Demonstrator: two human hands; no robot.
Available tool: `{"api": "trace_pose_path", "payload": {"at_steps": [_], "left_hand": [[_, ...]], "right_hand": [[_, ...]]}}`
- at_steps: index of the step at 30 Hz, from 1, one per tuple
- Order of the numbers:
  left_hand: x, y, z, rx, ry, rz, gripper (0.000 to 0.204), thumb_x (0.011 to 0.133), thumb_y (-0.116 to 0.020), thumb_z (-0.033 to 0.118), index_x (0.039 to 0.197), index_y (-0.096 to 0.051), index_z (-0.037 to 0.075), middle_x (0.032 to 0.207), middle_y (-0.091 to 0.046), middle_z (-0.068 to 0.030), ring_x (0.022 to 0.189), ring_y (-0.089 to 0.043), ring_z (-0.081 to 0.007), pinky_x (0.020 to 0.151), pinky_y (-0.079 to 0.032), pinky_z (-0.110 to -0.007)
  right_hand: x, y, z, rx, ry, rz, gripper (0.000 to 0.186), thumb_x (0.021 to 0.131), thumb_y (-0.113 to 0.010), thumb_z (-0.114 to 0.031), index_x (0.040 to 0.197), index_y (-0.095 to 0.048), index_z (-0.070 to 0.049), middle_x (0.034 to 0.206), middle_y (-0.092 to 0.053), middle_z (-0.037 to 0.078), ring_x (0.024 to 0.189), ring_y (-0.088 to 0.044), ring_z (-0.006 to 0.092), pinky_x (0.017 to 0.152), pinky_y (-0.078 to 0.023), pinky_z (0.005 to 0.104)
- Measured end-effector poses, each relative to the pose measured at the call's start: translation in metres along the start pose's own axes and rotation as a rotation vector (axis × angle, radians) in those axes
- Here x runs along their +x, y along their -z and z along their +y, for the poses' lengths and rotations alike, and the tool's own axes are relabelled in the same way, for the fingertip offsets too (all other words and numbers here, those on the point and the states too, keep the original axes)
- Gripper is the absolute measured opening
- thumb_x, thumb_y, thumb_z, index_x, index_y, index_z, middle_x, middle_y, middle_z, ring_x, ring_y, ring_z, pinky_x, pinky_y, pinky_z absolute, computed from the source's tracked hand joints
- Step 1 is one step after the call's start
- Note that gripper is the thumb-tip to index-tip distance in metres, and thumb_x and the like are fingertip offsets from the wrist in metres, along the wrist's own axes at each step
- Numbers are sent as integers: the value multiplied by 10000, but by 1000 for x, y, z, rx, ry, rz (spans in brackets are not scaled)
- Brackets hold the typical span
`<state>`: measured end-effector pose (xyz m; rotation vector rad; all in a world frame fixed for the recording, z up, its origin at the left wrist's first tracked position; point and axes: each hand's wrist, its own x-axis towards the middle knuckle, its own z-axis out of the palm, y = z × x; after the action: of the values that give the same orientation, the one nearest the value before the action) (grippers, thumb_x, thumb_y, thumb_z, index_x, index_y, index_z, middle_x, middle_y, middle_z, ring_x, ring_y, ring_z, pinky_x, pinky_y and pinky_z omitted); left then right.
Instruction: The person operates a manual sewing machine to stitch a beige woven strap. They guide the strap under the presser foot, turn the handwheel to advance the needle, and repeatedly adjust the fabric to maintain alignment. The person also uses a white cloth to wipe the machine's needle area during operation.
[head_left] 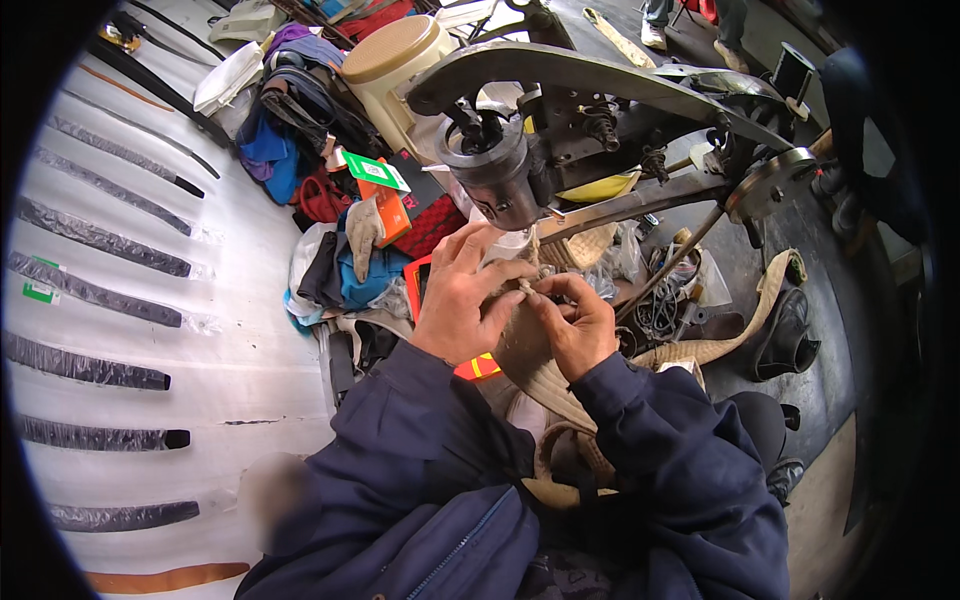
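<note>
Both hands meet just below the dark metal head of a hand-cranked sewing machine (500,180). My left hand (455,300) is closed, with its thumb and fingers pinching the end of a beige fabric strap (550,385). Close beside it, my right hand (578,322) pinches the same frayed-looking end between thumb and finger. From there the strap runs down toward my lap, where a looped beige piece (560,492) lies. The fingers partly hide the pinched spot, so its details cannot be made out.
The machine's long arm (560,65) reaches right to a round wheel (772,186). Another beige strap (740,335) curves beside a black shoe (786,335). Left, plastic-wrapped dark belts (95,240) line a white surface. Bags (300,90) and a beige stool (395,50) stand behind.
</note>
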<state>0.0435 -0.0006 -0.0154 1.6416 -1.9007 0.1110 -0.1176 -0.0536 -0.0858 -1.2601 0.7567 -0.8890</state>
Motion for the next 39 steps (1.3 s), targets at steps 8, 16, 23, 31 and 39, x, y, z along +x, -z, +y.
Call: {"api": "trace_pose_path", "payload": {"at_steps": [8, 16, 23, 31, 39], "left_hand": [[8, -9, -6, 14, 72, 49, 130, 753, -752, 136, 849, -673, 97, 977, -651, -82, 1077, -563, -347, 935, -396, -446], [6, -13, -2, -8, 98, 54, 105, 801, -713, 108, 865, -638, 69, 973, -655, -123, 1057, -553, -395, 987, -389, -461], [3, -16, -3, -17, 111, 49, 126, 800, -714, 139, 886, -642, 80, 1017, -638, -112, 1108, -541, -356, 961, -373, -462], [3, -18, 3, -49, 166, 53, 158, 811, -726, 150, 935, -660, 76, 1040, -653, -98, 1085, -554, -355, 948, -415, -439], [-26, -31, 10, -116, 285, 312, 524, 766, -757, 28, 1239, -530, 44, 1130, -593, -129, 1008, -567, -273, 873, -448, -364]], "right_hand": [[7, -1, 1, 181, -216, 7, 377, 882, -747, -142, 1169, -560, 15, 869, -630, 26, 681, -547, 75, 597, -457, 246], [17, 14, 5, 595, -685, -293, 241, 897, -683, -216, 1068, -636, -53, 725, -476, -58, 622, -436, 57, 528, -334, 236], [12, 8, -1, 633, -593, -268, 192, 926, -636, -136, 1100, -679, -67, 853, -636, -24, 675, -544, 67, 567, -401, 212], [18, 7, 4, 374, -486, -274, 263, 897, -652, -66, 1154, -676, -15, 959, -685, 25, 796, -633, 87, 702, -506, 221], [13, 3, -3, 454, -462, -213, 296, 858, -634, 21, 1153, -657, 41, 1000, -701, 65, 855, -645, 111, 770, -516, 252]]}}
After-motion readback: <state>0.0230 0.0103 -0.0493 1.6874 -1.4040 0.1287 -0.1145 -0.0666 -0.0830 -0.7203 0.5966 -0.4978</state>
